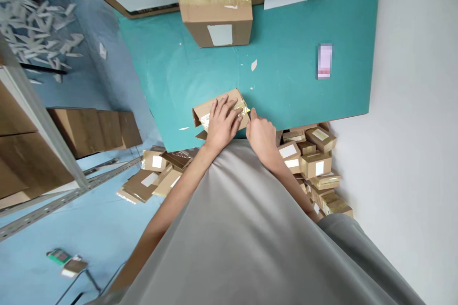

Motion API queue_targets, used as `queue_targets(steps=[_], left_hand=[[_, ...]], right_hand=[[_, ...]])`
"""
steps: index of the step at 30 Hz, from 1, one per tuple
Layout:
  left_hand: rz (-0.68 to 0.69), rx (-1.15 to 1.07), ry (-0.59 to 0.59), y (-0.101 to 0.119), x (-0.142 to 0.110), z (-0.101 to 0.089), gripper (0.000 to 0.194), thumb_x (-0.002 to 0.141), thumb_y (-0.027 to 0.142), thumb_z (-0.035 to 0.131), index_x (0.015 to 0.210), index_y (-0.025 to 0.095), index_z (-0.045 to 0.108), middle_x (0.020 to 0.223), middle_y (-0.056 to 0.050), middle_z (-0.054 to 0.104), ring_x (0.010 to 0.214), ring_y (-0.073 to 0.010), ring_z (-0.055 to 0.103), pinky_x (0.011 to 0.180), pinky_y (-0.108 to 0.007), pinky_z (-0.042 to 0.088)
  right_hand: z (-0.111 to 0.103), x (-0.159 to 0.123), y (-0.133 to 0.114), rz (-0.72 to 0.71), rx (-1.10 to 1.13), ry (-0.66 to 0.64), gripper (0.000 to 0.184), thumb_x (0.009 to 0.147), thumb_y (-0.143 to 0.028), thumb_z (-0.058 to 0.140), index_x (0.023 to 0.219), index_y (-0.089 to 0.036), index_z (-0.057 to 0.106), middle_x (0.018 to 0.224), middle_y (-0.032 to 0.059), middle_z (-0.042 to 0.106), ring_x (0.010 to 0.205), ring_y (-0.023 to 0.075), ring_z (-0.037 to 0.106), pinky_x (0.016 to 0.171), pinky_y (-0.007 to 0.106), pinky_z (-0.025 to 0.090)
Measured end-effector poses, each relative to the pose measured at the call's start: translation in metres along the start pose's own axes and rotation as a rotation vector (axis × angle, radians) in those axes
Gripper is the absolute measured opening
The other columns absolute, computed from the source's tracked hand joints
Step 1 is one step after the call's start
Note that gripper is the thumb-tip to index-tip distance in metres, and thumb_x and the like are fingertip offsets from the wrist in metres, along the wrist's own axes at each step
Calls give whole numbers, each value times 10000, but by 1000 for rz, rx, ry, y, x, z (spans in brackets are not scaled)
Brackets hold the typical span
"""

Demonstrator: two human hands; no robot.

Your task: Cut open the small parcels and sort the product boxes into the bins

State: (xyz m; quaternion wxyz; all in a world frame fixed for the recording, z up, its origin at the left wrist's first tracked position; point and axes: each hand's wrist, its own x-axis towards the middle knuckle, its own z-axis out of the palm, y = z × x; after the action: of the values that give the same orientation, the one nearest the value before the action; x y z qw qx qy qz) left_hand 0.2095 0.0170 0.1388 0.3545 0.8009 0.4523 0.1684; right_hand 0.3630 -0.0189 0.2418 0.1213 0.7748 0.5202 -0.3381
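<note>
Head view: the person leans over a green table (293, 86).
Small box (203, 109): it lies near the table's close edge, with a brown flap sticking out at its left end.
Left hand (223, 124): it lies on top of the box, fingers spread, gripping nothing.
Right hand (262, 136): it is closed around a little black and yellow tool (249, 113), likely a cutter, by the box's right end.
Shiny tape (242, 106): cutting this seems to be the job. Best to press the box firmly, keep fingers off the blade's path, and cut gently, not deep.
</note>
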Motion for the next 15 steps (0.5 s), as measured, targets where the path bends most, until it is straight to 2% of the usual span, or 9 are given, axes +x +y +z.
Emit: queue_targets(steps=[3,7,12,15], left_hand=[[-10,-13,20,-2,1,1,403,1141,515,521,1439,335,723,1649,-92,667,1731,-358,396,1457,-690,192],[-18,-21,15,-2,0,3,392,1146,507,521,1426,334,734,1650,-86,671,1729,-341,403,1464,-663,194],[-12,-8,31,-5,0,7,402,1148,524,530,1462,356,716,1683,-82,643,1734,-340,394,1465,-666,178],[-3,25,53,-7,2,7,425,1159,550,501,1472,347,705,1675,-93,646,1727,-346,406,1454,-681,202]], right_hand=[[-6,4,-7,-4,-24,-2,557,1177,-197,377,1711,-74,476,1271,274,826,1207,350,820,998,399,619],[-13,-3,-5,0,-50,-28,515,1181,-162,402,1672,-66,525,1240,275,829,1197,346,829,991,401,627],[-8,-4,2,38,-55,-66,429,1153,-128,413,1474,-88,695,1245,261,834,1183,343,829,973,395,634],[-6,0,6,30,-45,-38,474,1156,-150,412,1569,-94,637,1246,253,839,1140,352,834,954,418,635]])
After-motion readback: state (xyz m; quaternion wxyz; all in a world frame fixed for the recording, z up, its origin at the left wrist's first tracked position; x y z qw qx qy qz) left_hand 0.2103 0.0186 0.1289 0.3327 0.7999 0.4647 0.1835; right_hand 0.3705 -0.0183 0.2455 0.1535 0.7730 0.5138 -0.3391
